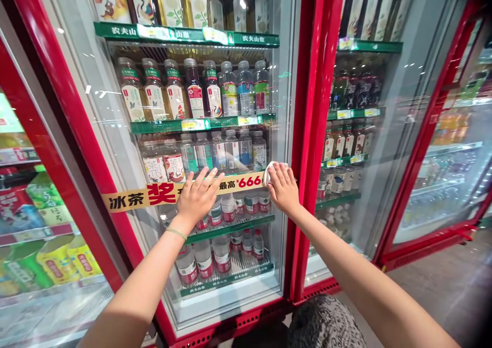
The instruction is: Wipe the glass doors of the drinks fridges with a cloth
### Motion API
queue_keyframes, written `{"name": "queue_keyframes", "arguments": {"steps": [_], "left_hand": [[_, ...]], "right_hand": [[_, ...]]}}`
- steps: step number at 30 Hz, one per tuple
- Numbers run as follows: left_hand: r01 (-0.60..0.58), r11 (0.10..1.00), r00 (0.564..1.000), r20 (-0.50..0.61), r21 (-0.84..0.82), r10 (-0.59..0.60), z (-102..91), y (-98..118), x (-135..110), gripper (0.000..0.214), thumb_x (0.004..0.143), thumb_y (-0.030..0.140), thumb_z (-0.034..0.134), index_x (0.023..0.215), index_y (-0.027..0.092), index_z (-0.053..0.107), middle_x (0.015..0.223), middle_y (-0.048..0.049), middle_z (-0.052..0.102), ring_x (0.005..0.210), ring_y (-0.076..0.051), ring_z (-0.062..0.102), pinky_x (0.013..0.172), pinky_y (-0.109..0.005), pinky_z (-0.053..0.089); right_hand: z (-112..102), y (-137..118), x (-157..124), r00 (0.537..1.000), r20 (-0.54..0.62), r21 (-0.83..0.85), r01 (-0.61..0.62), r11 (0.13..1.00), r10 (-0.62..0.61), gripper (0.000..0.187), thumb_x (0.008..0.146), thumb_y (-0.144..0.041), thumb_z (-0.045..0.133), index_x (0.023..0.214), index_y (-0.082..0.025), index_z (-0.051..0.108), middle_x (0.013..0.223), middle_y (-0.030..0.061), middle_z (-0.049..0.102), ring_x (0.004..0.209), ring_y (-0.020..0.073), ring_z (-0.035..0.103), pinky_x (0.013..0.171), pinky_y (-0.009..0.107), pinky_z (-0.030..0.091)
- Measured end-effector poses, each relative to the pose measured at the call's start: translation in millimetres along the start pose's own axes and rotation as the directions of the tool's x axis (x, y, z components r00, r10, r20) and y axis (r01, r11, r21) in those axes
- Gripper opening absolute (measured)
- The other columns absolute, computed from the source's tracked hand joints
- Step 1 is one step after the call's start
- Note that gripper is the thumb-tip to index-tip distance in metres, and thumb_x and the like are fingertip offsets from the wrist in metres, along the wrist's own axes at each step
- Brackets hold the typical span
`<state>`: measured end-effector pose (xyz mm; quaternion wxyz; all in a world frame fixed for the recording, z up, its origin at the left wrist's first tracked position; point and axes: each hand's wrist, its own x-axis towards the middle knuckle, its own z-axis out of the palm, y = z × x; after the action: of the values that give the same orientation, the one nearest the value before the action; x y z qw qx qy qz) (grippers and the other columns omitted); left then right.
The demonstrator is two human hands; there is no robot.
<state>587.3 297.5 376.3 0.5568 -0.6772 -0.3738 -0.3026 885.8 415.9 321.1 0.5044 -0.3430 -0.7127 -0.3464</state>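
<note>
My left hand (198, 194) lies flat with fingers spread on the glass door (115, 132) of a red-framed drinks cooler, over a yellow sticker strip (165, 191) with red characters. My right hand (283, 186) presses a small white cloth (269, 169) against the same glass near the door's right edge, by the red frame post (311, 132). Behind the glass stand rows of bottled tea and water (200, 91) on green shelves.
A second cooler door (369, 132) with more bottles stands to the right, and another red-framed door (453, 148) beyond it. An open cooler with green and yellow packs (46, 220) is at the left. Grey floor (442, 286) lies at lower right.
</note>
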Motion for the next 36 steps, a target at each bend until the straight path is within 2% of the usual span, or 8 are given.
{"name": "queue_keyframes", "arguments": {"steps": [4, 10, 15, 21, 25, 27, 32, 36], "left_hand": [[0.013, 0.998, 0.999, 0.041, -0.06, -0.011, -0.9, 0.8, 0.7, 0.07, 0.099, 0.023, 0.055, 0.163, 0.03, 0.027, 0.157, -0.007, 0.05, 0.149, -0.026, 0.044, 0.132, -0.047, 0.011], [0.006, 0.999, 1.0, 0.031, -0.052, -0.004, -3.4, 0.7, -3.3, 0.071, 0.099, 0.024, 0.054, 0.164, 0.029, 0.024, 0.154, -0.0072, 0.055, 0.144, -0.025, 0.051, 0.131, -0.046, 0.014], [-0.017, 1.0, 1.0, -0.019, 0.003, 0.017, -1.9, -0.9, -8.9, 0.073, 0.097, 0.024, 0.057, 0.164, 0.023, 0.026, 0.144, -0.0078, 0.064, 0.135, -0.024, 0.059, 0.131, -0.042, 0.019], [-0.015, 0.999, 0.999, -0.053, -0.041, 0.012, -0.7, -2.8, -11.5, 0.075, 0.096, 0.021, 0.056, 0.164, 0.022, 0.025, 0.14, -0.0075, 0.067, 0.134, -0.022, 0.059, 0.13, -0.04, 0.023], [0.047, 0.997, 0.998, -0.05, -0.065, -0.05, 2.6, 0.6, -13.5, 0.076, 0.096, 0.02, 0.056, 0.164, 0.024, 0.024, 0.142, -0.0074, 0.066, 0.137, -0.023, 0.057, 0.13, -0.041, 0.024], [0.071, 0.994, 0.996, -0.04, -0.087, -0.075, 4.8, 2.7, -15.4, 0.076, 0.096, 0.019, 0.055, 0.164, 0.026, 0.023, 0.143, -0.007, 0.065, 0.138, -0.022, 0.057, 0.131, -0.041, 0.024], [0.155, 0.982, 0.987, -0.031, -0.104, -0.159, 8.7, 16.2, -20.6, 0.073, 0.096, 0.02, 0.054, 0.164, 0.026, 0.026, 0.149, -0.0092, 0.06, 0.145, -0.025, 0.05, 0.132, -0.045, 0.02], [0.302, 0.94, 0.952, 0.005, -0.161, -0.305, 12.7, 43.5, -22.9, 0.073, 0.097, 0.02, 0.053, 0.164, 0.024, 0.024, 0.16, -0.0125, 0.046, 0.154, -0.029, 0.034, 0.133, -0.054, 0.011]], "right_hand": [[6.0, -30.4, 5.3, 0.939, -0.13, 0.007, -0.32, 0.947, 0.318, 0.068, 0.108, -0.031, 0.033, 0.167, -0.017, 0.003, 0.173, 0.0124, 0.013, 0.161, 0.0288, 0.011, 0.13, 0.057, 0.019], [1.8, -34.1, 1.6, 0.99, 0.019, 0.045, 0.141, 0.989, -0.142, 0.073, 0.105, -0.033, 0.046, 0.167, -0.026, 0.008, 0.17, 0.0066, 0.028, 0.158, 0.0254, 0.026, 0.131, 0.05, 0.022], [4.2, -63.1, 14.2, 0.987, -0.053, 0.061, -0.147, 0.987, 0.15, 0.072, 0.106, -0.031, 0.039, 0.167, -0.021, 0.002, 0.173, 0.0099, 0.017, 0.16, 0.0298, 0.018, 0.13, 0.058, 0.02], [1.9, -76.3, 2.3, 0.901, 0.091, 0.134, 0.41, 0.902, -0.423, 0.071, 0.104, -0.032, 0.047, 0.167, -0.027, 0.013, 0.166, 0.0025, 0.038, 0.155, 0.0205, 0.033, 0.132, 0.042, 0.022], [8.0, -58.7, -19.6, 1.0, -0.021, 0.031, 0.023, 0.999, -0.023, 0.072, 0.104, -0.03, 0.044, 0.167, -0.023, 0.01, 0.168, 0.0092, 0.033, 0.157, 0.0273, 0.03, 0.13, 0.053, 0.023], [13.1, -58.9, -28.9, 0.984, -0.068, 0.01, -0.165, 0.986, 0.165, 0.073, 0.104, -0.029, 0.043, 0.167, -0.019, 0.008, 0.169, 0.0131, 0.027, 0.158, 0.0307, 0.025, 0.129, 0.057, 0.021], [14.5, -43.6, -52.5, 0.953, 0.117, 0.121, 0.266, 0.956, -0.28, 0.073, 0.102, -0.034, 0.051, 0.166, -0.03, 0.018, 0.165, 0.0042, 0.039, 0.154, 0.0231, 0.036, 0.131, 0.046, 0.022], [13.3, -32.6, -75.6, 0.977, -0.026, 0.012, -0.21, 0.978, 0.21, 0.072, 0.104, -0.029, 0.041, 0.167, -0.017, 0.009, 0.17, 0.0148, 0.025, 0.16, 0.0289, 0.019, 0.128, 0.057, 0.024]]}}
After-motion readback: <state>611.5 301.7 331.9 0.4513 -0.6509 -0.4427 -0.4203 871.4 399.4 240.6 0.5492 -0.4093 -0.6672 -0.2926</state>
